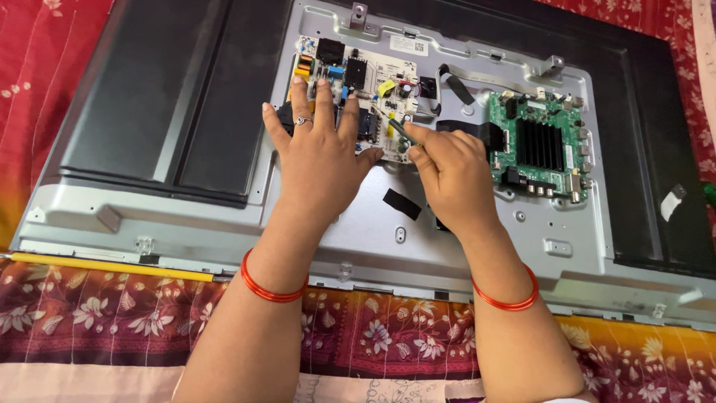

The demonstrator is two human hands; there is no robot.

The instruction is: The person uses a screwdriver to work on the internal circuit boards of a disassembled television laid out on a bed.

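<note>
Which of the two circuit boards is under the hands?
The pale board on the left; both the left hand and right hand rest there, while the green board lies untouched.

Head camera looks steeply down from above, close over both hands (388, 168); forearms enter from the bottom edge.

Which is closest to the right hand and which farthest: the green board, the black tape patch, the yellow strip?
From the right hand, in the head view:
1. Black tape patch, just below-left of the hand on the metal panel. The green board, just to its right, is too close to call against it.
2. Yellow strip, far left along the lower edge.
</note>
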